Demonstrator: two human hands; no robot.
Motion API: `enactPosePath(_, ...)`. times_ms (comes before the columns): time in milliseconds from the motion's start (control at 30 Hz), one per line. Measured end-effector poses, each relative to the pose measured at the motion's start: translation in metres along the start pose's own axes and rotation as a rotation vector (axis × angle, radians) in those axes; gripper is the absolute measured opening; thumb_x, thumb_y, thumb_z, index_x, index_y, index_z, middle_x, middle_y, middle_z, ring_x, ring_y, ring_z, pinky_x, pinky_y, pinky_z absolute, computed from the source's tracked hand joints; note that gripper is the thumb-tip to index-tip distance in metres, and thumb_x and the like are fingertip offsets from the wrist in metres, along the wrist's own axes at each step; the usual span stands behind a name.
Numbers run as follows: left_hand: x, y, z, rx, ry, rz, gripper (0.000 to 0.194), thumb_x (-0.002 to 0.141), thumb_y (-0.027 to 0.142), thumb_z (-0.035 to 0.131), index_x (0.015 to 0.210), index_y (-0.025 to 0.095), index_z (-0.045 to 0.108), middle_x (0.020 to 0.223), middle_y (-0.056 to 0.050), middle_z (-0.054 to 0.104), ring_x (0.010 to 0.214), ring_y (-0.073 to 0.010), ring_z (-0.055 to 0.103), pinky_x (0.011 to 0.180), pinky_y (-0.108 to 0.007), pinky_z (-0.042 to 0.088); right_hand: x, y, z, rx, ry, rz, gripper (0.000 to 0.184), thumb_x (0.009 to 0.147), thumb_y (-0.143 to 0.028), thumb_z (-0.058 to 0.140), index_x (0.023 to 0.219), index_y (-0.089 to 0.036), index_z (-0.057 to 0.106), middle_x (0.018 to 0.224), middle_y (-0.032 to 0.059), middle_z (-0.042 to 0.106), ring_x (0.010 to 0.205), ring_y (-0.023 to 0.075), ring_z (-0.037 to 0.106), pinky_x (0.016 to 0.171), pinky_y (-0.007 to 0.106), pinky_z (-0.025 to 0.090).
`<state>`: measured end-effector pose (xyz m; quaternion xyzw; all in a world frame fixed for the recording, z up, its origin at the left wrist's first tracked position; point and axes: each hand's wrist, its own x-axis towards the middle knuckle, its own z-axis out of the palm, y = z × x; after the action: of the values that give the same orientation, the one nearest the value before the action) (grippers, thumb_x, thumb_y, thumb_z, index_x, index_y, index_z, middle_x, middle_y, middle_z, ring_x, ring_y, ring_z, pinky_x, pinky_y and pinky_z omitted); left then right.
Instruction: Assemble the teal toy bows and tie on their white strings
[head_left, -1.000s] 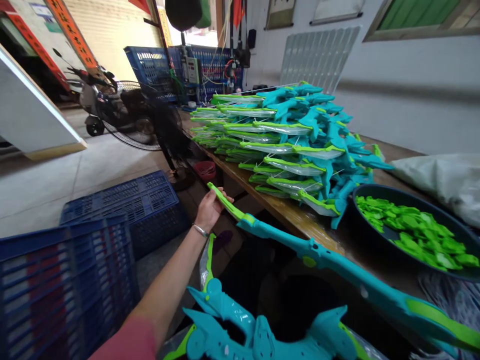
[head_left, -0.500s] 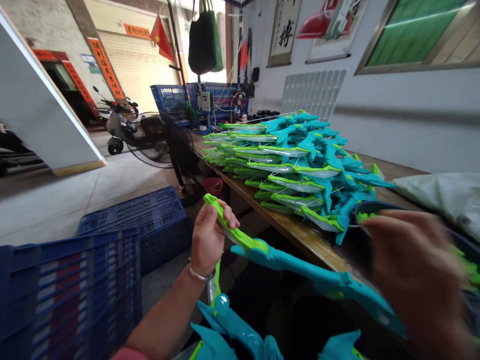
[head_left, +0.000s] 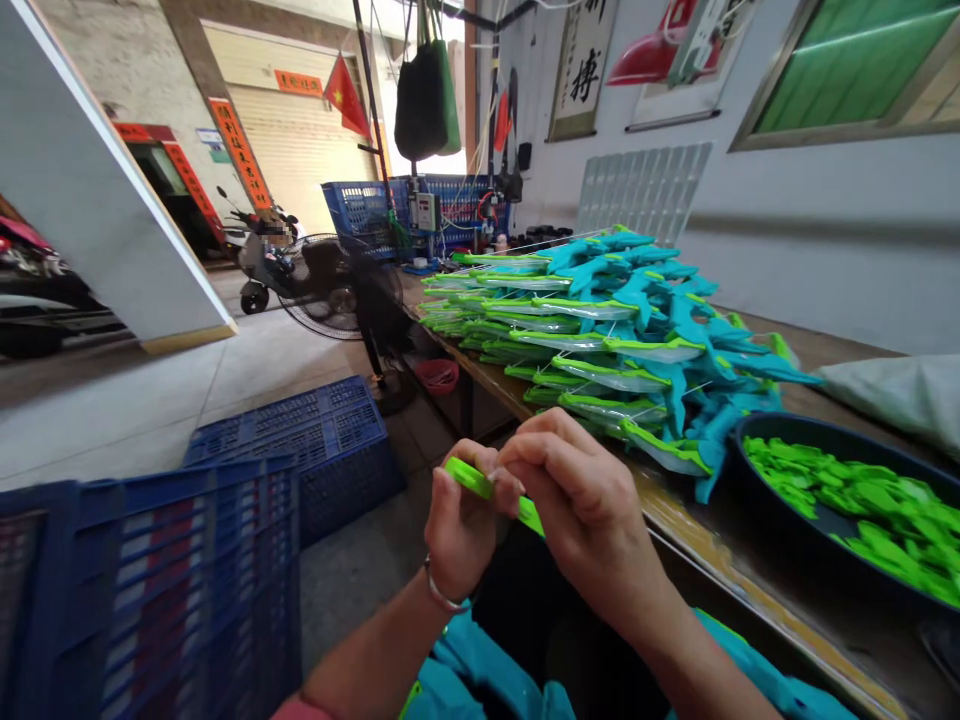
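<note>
My left hand (head_left: 461, 525) is closed around the lime-green limb (head_left: 469, 478) of what looks like a toy bow. My right hand (head_left: 589, 500) meets it there, thumb and fingers pinched together at the left fingertips; whatever they hold is hidden. Between the hands another stretch of green (head_left: 530, 515) shows, while the rest of this bow is mostly covered by my right hand and forearm. Below my wrists lie more teal bow parts (head_left: 480, 665). On the wooden table (head_left: 675, 530) rises a pile of teal and green toy bows (head_left: 600, 345), some with strings visible.
A dark round tub (head_left: 750, 425) of loose green pieces (head_left: 877, 500) stands on the table at right. Blue crates (head_left: 180, 590) occupy the floor at left. Beyond them are a black fan (head_left: 367, 300) and a red basin (head_left: 437, 377). A pale sack (head_left: 900, 395) lies behind the tub.
My right hand has come left from beside the tub to my left fingertips. The teal body that stretched rightward is now mostly hidden. My view has shifted slightly left.
</note>
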<state>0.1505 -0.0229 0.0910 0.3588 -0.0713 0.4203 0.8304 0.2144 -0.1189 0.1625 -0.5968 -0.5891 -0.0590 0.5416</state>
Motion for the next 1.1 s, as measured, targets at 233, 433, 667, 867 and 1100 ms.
enactPosePath(233,-0.011,-0.003,-0.01,-0.111,-0.019,-0.062,0.044,0.09,0.064,0.058,0.082,0.021,0.065,0.064,-0.001,0.052,0.059,-0.0153,0.047,0.058,-0.027,0.041,-0.006,0.004,0.02,0.02,-0.004,-0.005,0.02,0.102,-0.013,0.049,0.093,-0.02,0.065,0.084,0.0021,0.054,0.075,0.0133,0.057,0.06,0.024,0.045)
enactPosePath(433,-0.012,-0.006,-0.014,-0.092,0.002,-0.057,0.045,0.09,0.064,0.056,0.078,0.021,0.059,0.065,0.0,0.047,0.059,-0.0145,0.044,0.058,-0.028,0.039,-0.006,0.007,0.026,0.045,-0.037,0.007,0.019,0.103,-0.013,0.049,0.092,-0.019,0.064,0.086,0.0013,0.052,0.072,0.011,0.053,0.059,0.022,0.043)
enactPosePath(667,-0.007,-0.007,-0.014,-0.08,0.003,-0.048,0.047,0.09,0.066,0.055,0.077,0.021,0.058,0.065,-0.001,0.046,0.059,-0.0153,0.043,0.055,-0.028,0.036,-0.005,0.007,0.022,0.083,-0.098,0.014,0.02,0.103,-0.012,0.048,0.097,-0.018,0.065,0.084,0.0014,0.051,0.073,0.0121,0.051,0.06,0.023,0.042)
enactPosePath(867,-0.008,-0.007,-0.015,-0.128,-0.018,-0.046,0.045,0.091,0.062,0.057,0.08,0.019,0.064,0.066,-0.001,0.048,0.06,-0.0143,0.044,0.057,-0.026,0.035,-0.002,0.01,0.023,0.105,-0.121,0.05,0.021,0.104,-0.014,0.049,0.09,-0.017,0.064,0.084,0.0011,0.051,0.073,0.0115,0.051,0.061,0.023,0.04)
enactPosePath(1100,-0.006,-0.01,-0.016,-0.161,-0.04,-0.024,0.043,0.095,0.057,0.054,0.085,0.018,0.067,0.07,0.0,0.05,0.063,-0.0132,0.044,0.06,-0.024,0.037,0.0,0.012,0.021,0.088,-0.134,-0.001,0.02,0.103,-0.013,0.051,0.09,-0.016,0.067,0.085,0.0011,0.052,0.075,0.0095,0.052,0.061,0.019,0.041)
